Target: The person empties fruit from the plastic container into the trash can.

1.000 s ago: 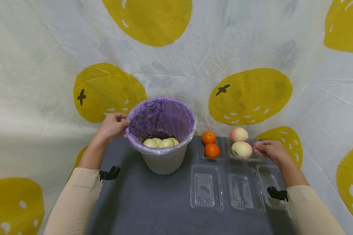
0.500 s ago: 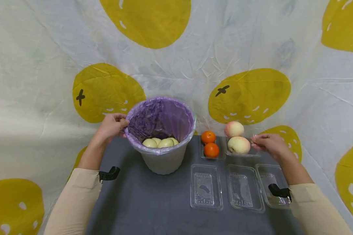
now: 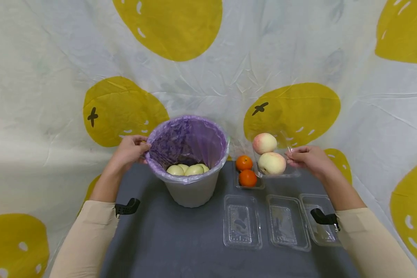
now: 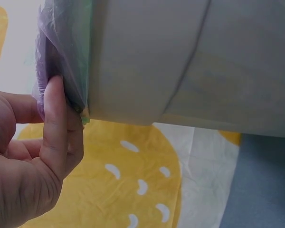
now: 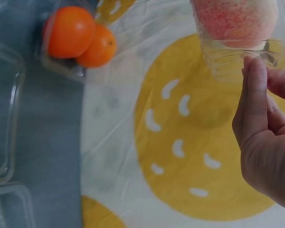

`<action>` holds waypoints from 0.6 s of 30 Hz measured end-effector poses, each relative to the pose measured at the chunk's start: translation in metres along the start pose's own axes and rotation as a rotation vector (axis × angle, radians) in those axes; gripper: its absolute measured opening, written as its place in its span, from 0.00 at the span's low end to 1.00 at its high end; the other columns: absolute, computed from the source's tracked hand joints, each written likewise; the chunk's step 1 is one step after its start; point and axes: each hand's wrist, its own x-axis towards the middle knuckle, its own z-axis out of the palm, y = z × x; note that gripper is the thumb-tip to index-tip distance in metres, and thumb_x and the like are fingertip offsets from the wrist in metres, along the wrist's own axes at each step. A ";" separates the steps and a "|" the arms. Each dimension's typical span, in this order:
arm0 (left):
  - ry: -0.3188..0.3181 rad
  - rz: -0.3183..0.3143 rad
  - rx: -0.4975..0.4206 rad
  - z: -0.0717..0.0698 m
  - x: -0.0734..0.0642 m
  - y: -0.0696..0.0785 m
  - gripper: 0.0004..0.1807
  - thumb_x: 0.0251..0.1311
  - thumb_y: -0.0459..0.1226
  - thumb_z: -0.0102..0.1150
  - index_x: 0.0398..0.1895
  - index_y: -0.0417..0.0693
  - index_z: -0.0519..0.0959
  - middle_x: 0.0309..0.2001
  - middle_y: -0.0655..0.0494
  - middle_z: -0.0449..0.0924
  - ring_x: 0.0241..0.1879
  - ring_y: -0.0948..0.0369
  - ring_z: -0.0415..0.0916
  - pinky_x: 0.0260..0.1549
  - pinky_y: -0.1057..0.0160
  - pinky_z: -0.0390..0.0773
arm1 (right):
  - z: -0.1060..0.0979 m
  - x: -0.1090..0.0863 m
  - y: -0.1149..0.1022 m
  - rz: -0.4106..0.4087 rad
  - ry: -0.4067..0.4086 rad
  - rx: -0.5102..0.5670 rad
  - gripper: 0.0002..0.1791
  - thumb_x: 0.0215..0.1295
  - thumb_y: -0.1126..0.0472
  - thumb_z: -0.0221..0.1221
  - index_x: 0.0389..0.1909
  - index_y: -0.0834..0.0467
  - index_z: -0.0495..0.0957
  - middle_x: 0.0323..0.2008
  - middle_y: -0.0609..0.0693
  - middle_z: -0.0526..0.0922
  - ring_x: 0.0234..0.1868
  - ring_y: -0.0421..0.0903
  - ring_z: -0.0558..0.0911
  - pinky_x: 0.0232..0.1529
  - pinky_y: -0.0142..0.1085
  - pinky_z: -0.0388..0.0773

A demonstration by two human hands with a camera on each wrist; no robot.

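- Peach tray [image 3: 289,172] has shifted left and up, carrying its two peaches [image 3: 272,163], raised by the far edge of the table [image 3: 184,243], near the oranges [image 3: 248,178].
- Right hand [image 3: 312,159] pinches its right side.
- Left hand [image 3: 130,149], well apart, pinches the rim of the lined bin [image 3: 192,193], toward the far-left corner.

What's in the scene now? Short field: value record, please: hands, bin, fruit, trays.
Left hand: grips bin at its lined rim
Right hand: pinches edge of clear peach tray, off the table
Peach tray load: two peaches
Bin: white, purple liner, four pale round fruits visible inside
Oranges: two, in clear orange tray
Other trays: three, clear, on table, nearer the person
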 end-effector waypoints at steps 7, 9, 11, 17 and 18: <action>-0.008 0.001 -0.003 0.000 -0.001 0.000 0.27 0.77 0.35 0.51 0.74 0.31 0.64 0.45 0.46 0.72 0.31 0.65 0.77 0.27 0.65 0.88 | 0.016 0.006 -0.025 -0.006 0.013 -0.034 0.08 0.73 0.62 0.62 0.47 0.62 0.83 0.35 0.40 0.87 0.35 0.35 0.88 0.42 0.29 0.88; -0.011 0.002 -0.004 0.000 -0.001 0.000 0.28 0.77 0.35 0.51 0.75 0.31 0.64 0.46 0.46 0.71 0.32 0.65 0.77 0.27 0.65 0.88 | 0.021 0.008 -0.032 -0.016 0.014 -0.053 0.13 0.73 0.61 0.62 0.51 0.66 0.82 0.35 0.41 0.87 0.35 0.35 0.88 0.42 0.30 0.88; -0.014 0.002 -0.003 0.000 -0.001 0.000 0.28 0.77 0.36 0.51 0.75 0.32 0.63 0.46 0.45 0.71 0.33 0.65 0.77 0.28 0.64 0.88 | 0.025 0.009 -0.039 -0.028 0.013 -0.066 0.17 0.73 0.61 0.63 0.54 0.69 0.81 0.35 0.42 0.86 0.35 0.35 0.88 0.43 0.29 0.88; -0.024 -0.005 -0.007 0.000 -0.001 0.000 0.28 0.77 0.35 0.51 0.75 0.31 0.62 0.47 0.45 0.71 0.33 0.65 0.76 0.29 0.63 0.89 | 0.036 0.014 -0.062 -0.054 0.000 -0.061 0.21 0.74 0.62 0.61 0.58 0.75 0.76 0.36 0.42 0.86 0.34 0.36 0.88 0.42 0.29 0.88; -0.024 -0.007 -0.008 0.000 -0.001 0.000 0.28 0.77 0.35 0.51 0.75 0.31 0.62 0.47 0.45 0.71 0.33 0.65 0.76 0.29 0.63 0.89 | 0.038 0.015 -0.066 -0.054 -0.001 -0.056 0.20 0.74 0.62 0.61 0.57 0.74 0.77 0.36 0.42 0.86 0.34 0.36 0.88 0.42 0.29 0.88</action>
